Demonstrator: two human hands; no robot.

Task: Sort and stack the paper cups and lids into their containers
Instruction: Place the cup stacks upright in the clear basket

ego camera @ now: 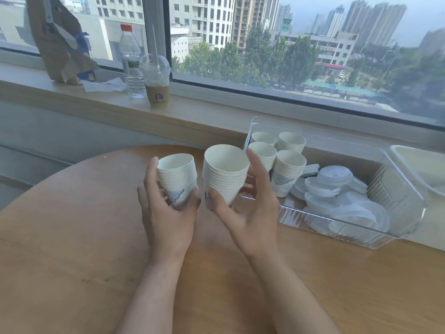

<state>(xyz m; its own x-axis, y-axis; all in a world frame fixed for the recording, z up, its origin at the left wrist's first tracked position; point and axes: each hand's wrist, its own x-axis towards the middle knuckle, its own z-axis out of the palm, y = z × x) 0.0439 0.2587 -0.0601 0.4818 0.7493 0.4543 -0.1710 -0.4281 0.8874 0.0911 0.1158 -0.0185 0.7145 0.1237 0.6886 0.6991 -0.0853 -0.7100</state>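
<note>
- On the window ledge at far left, a torn brown paper bag (60, 42) leans against the glass; just beside it lie a crumpled white tissue (106, 85), a clear water bottle (131, 61) with a red cap, and a lidded iced-drink cup (156, 80) in a brown sleeve.
- My left hand (166, 210) grips a nested stack of white paper cups (177, 175) above the round wooden table (60, 237); fingers and thumb curl round its lower part, where a blue pattern shows.
- My right hand (250, 208) grips a second, taller cup stack (225, 173), tilted slightly toward me; thumb on the near side, fingers wrapped behind; the two stacks sit close together, apart by a narrow gap.
- At right, a clear plastic bin (313, 227) rests on the table against the ledge; four more cup stacks (286, 169) stand upright in its left end; a loose pile of white and clear lids (337, 189) fills its middle; ribbed clear containers (385, 186) lean at its right end.
- Beyond it, at the frame's edge, a second clear container (423, 167).
</note>
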